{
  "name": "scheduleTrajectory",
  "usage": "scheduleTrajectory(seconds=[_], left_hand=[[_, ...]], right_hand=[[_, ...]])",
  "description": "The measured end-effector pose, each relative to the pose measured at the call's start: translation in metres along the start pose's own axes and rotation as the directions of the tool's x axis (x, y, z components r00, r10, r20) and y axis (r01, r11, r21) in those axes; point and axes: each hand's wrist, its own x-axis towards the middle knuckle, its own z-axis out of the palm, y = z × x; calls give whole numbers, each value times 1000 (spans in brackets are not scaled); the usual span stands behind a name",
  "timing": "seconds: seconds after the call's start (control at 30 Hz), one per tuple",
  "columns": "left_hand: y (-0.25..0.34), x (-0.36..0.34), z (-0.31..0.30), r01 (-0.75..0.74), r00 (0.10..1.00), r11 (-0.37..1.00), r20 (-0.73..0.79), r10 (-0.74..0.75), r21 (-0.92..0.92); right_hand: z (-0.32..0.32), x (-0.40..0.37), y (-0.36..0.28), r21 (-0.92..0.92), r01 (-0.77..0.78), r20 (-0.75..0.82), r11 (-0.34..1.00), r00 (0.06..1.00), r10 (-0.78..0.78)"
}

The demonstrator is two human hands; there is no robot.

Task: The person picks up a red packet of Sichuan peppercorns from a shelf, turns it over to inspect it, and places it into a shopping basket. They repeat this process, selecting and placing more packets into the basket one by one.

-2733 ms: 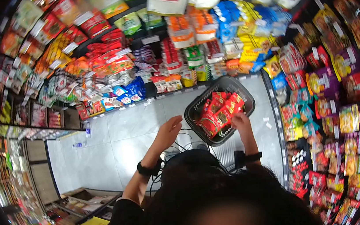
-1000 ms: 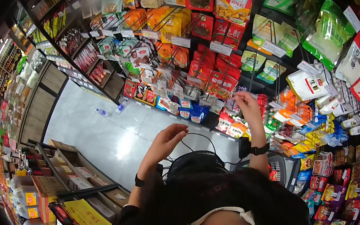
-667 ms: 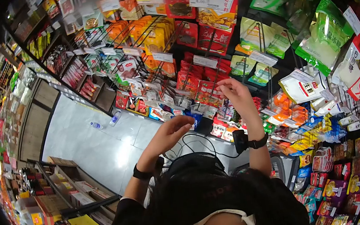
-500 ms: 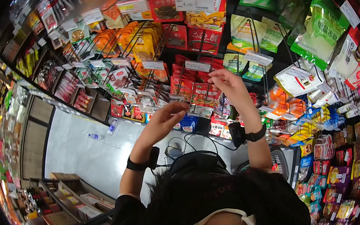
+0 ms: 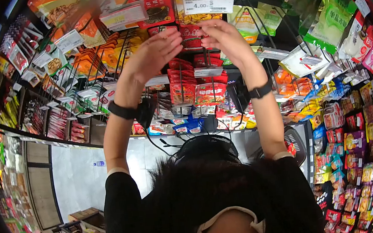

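Observation:
Both my hands are raised in front of a rack of hanging packets. My left hand (image 5: 154, 53) has its fingers stretched out and holds nothing. It overlaps the red packets and the edge of the yellow and orange packets (image 5: 125, 45). My right hand (image 5: 226, 43), fingers apart and slightly bent, is level with it, just below a price tag (image 5: 208, 3) reading 4.00. Between the fingertips of the two hands shows a red packet (image 5: 191, 38). Lower down, more red packets (image 5: 181, 82) hang in a row on hooks.
Green and clear bags (image 5: 329, 17) hang at the upper right. Orange packets (image 5: 291, 86) hang below them. A dark basket (image 5: 296, 143) with something red inside sits on the right. A small bottle (image 5: 99, 163) is on the pale floor (image 5: 77, 184), with wooden crates (image 5: 87, 214) at lower left.
Both hands have moved up the rack, from the lower red packets to the higher ones. The left hand's fingers have straightened. The view has turned a little.

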Motion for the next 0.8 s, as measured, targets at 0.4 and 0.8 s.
scheduleTrajectory(seconds=[0.4, 0.8], left_hand=[[52, 95, -119, -419, 892, 879, -284, 352, -227], [64, 104, -98, -359, 823, 932, -486, 293, -46]], right_hand=[[51, 128, 30, 112, -180, -74, 977, 979, 189], [37, 189, 78, -6, -161, -213, 987, 964, 156]])
